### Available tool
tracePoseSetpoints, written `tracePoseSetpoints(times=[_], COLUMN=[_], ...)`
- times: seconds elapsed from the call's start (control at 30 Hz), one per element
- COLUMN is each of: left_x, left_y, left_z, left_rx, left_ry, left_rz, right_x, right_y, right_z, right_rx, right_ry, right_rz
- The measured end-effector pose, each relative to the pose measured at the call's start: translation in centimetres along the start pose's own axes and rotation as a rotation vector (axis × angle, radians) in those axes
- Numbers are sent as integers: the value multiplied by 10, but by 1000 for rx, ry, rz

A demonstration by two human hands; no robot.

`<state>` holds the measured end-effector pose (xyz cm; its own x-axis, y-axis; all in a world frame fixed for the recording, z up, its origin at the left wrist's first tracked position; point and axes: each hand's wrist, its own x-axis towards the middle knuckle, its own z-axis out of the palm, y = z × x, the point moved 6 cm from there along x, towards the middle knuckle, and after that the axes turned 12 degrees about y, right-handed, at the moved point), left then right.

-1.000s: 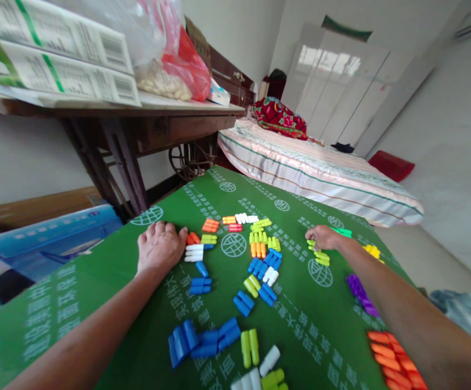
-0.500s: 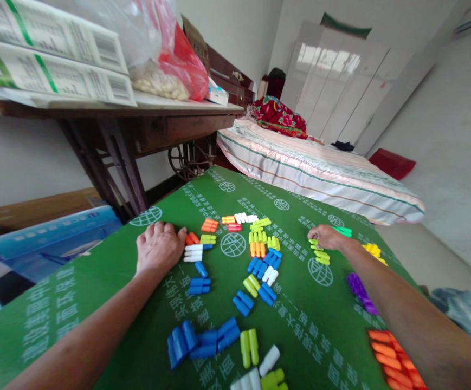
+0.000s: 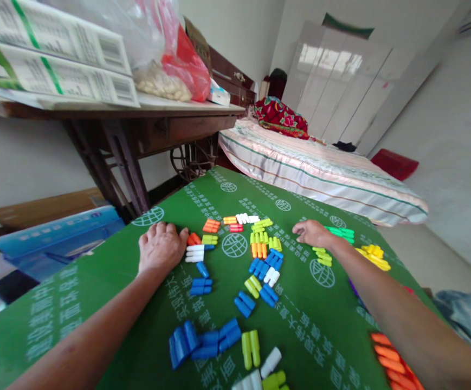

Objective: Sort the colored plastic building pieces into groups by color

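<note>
My left hand (image 3: 161, 248) lies palm down on the green board (image 3: 292, 330), fingers spread and resting, holding nothing. Its thumb is close beside a red-orange block (image 3: 193, 239) and above white peg-shaped blocks (image 3: 195, 253). My right hand (image 3: 311, 234) hovers over the board at the right, thumb and fingers pinched together; whatever is between them is hidden. Just below it lie yellow-green blocks (image 3: 322, 257). Between the hands, a curved line of joined small plastic blocks holds yellow-green (image 3: 259, 238), orange (image 3: 258, 250), blue (image 3: 245, 304) and white pieces (image 3: 271, 277).
Green blocks (image 3: 341, 233), yellow blocks (image 3: 374, 257) and orange blocks (image 3: 392, 360) sit along the right side, partly behind my forearm. Larger-looking blue blocks (image 3: 205, 341) lie near the front. A wooden table (image 3: 166, 130) stands at the left, a bed (image 3: 320, 168) behind.
My right hand has moved left, away from the yellow-green blocks, uncovering more of the green and yellow piles. Fewer yellow-green pieces show where it was. My left hand stays in place.
</note>
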<state>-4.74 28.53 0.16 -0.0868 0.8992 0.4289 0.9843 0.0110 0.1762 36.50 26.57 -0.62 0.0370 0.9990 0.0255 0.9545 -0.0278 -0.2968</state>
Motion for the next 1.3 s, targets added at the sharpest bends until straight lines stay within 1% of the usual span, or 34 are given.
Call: tracePoseSetpoints(times=[0.13,0.2,0.27,0.37,0.47,0.57,0.7,0.77,0.83,0.93,1.0,1.13,1.3], left_x=[0,0,-1,0,0,0,-1,-1,-1,-1,-1,-1,-2], left_y=[0,0,-1,-2,-2,-1,-1,0,0,0,1,3,4], left_z=[-1,-1,0,1,1,1,1,0,0,-1,-2,-3,-4], left_rx=[-13,-11,-3,1,-9,-11,-18,-24,-27,-26,-22,-19,-23], left_ry=[25,32,33,32,26,20,29,35,33,21,11,-2,-8], left_rz=[13,22,23,17,18,14,15,15,9,3,1,-6,-13], right_x=[1,1,2,4,4,3,2,2,1,-2,-2,5,9], right_y=[-46,-63,-74,-80,-74,-59,-38,-33,-35,-45,-48,-41,-17], right_z=[11,14,16,18,21,22,10,2,-3,-2,2,6,2], right_rx=[28,17,-14,-59,-72,-70,-84,-82,-62,-41,-63,-149,-234], right_ry=[-15,-24,-28,-48,-95,-128,-113,-94,-101,-161,-188,-186,-178], right_rz=[-80,-88,-65,-3,84,166,198,164,85,-60,-116,-125,-61])
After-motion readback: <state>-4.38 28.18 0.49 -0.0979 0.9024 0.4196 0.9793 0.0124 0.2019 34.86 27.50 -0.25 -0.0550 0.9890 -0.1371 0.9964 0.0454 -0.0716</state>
